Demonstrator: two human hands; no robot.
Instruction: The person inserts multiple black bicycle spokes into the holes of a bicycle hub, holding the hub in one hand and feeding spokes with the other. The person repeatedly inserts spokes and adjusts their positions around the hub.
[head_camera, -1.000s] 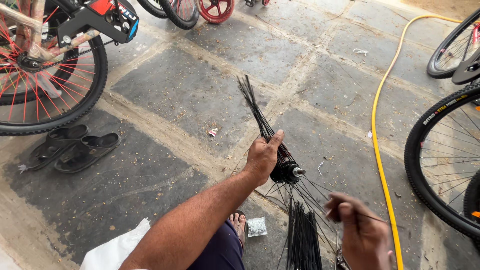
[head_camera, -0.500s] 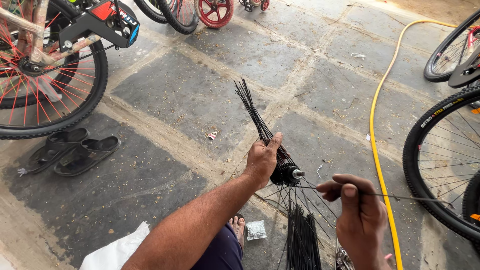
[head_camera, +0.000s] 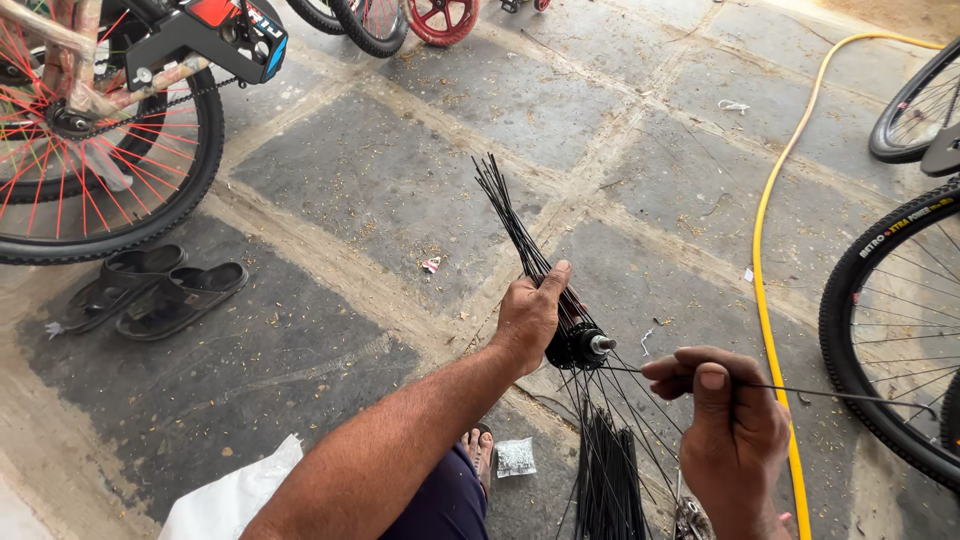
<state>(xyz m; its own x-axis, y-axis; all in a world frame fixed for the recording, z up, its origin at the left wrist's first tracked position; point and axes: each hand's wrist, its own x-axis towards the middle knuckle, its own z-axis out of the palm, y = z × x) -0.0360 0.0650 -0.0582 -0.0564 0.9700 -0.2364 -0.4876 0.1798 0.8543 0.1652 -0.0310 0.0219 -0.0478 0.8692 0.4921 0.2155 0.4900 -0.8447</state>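
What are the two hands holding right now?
Left hand: closed around the black wheel hub.
Right hand: closed, pinching a thin black spoke between thumb and fingers.

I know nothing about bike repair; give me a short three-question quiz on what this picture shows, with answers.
1. True or false: the left hand grips the black wheel hub.
2. What do the right hand fingers pinch? A) yellow hose B) thin spoke C) sandal
3. What lies on the floor beside the red-spoked wheel?

Key: 1. True. 2. B, the single spoke. 3. A pair of dark sandals.
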